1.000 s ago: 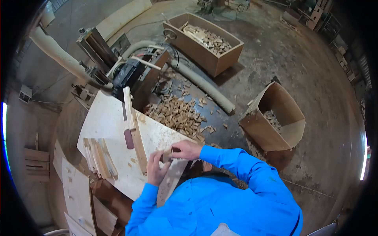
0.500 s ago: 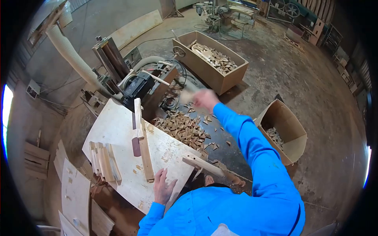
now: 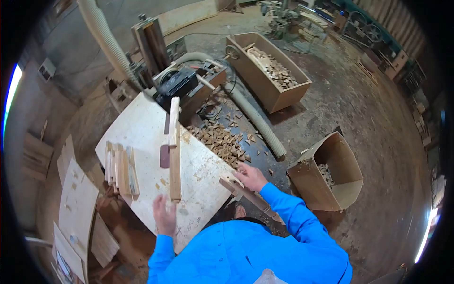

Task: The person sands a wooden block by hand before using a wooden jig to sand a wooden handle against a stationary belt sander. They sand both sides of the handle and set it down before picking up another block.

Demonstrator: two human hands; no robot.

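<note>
plywood table (image 3: pixel 142 128): pale sheet, tilted across the view, fence strip (image 3: pixel 174 156) down its middle.
wooden stick (image 3: pixel 248 194): off the table's near right edge, long axis slanting down-right toward the body.
right hand (image 3: pixel 250 176): nearer one, resting on the stick's upper end; grip cannot be told.
left hand (image 3: pixel 164 214): blurred, fingers loosely spread, holding nothing, just below the fence strip.

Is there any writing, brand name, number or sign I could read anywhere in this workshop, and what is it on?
None can be read.
The black motor housing on the saw machine shows no legible label.
The pale plywood worktable, the long wooden crate of offcuts and the open cardboard box are plain.
The far machines are too blurred to tell.
</note>
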